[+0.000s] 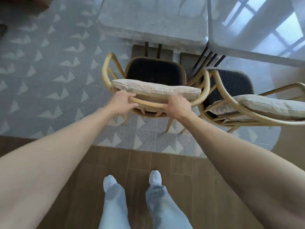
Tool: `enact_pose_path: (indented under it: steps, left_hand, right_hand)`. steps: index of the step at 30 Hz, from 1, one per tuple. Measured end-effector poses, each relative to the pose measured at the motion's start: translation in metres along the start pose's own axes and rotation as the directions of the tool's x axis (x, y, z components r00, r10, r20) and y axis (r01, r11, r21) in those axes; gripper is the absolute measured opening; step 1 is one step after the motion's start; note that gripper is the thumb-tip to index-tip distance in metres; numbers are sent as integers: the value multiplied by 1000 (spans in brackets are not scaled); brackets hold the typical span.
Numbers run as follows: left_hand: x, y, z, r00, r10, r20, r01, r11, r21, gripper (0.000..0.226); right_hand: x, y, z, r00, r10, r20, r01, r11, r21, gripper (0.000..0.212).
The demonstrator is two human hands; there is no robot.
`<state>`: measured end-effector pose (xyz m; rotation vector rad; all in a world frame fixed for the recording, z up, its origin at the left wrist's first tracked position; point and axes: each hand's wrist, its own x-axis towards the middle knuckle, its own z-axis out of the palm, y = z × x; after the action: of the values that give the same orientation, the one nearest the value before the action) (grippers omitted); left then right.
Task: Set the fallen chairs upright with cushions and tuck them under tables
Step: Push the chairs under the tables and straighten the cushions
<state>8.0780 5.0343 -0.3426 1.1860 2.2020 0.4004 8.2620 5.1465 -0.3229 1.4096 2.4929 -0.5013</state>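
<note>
The chair [153, 76] stands upright in the middle of the frame, its dark seat facing the pale tabletop [148, 20] above it, and a light cushion [156, 90] leans against its curved backrest. The left hand [122, 103] grips the top rail on the left, fingers [130, 97] curled over the wood; the right hand [179, 106] grips the same rail on the right, its fingers wrapped round it and touching the cushion's lower edge. A second chair [231, 86] with its own cushion [270, 106] sits just beside it at right, near the dark table legs [208, 58]. The righting looks done for this chair, so the step in hand seems to be the tucking in: the seat front lies close to the tabletop's edge but most of the seat shows in the open. The next move likely calls for an even forward push from both hands, keeping the chair straight so its arm clears the neighbouring chair and the table legs, and watching that the cushion does not slip off the backrest onto the patterned floor [49, 71]
</note>
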Motion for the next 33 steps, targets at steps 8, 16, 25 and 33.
enact_pose_path:
  steps: [8,16,25,33]
  left_hand:
    - [-128,47,-126,854,-57,-517,-436,465,-771,61]
    - [-316,-67,-254,592,-91,-801,-712,407,-573,59]
    - [-587,-315,-371,244,-300,-922,-665,640,-384,58]
    - [-708,-475,-444,-28,-362,-932,-548,785,-289,44]
  right_hand:
    - [-114,-105,-127,880,-82,-468,462,379,802,45]
    - [-238,-317,-169,735,-363,-573,648,129,750,48]
    - [-392,-635,-86,510,-676,-532,556,-213,804,42]
    - [-481,-855,-27,319,-809,-494,487,-308,818,42]
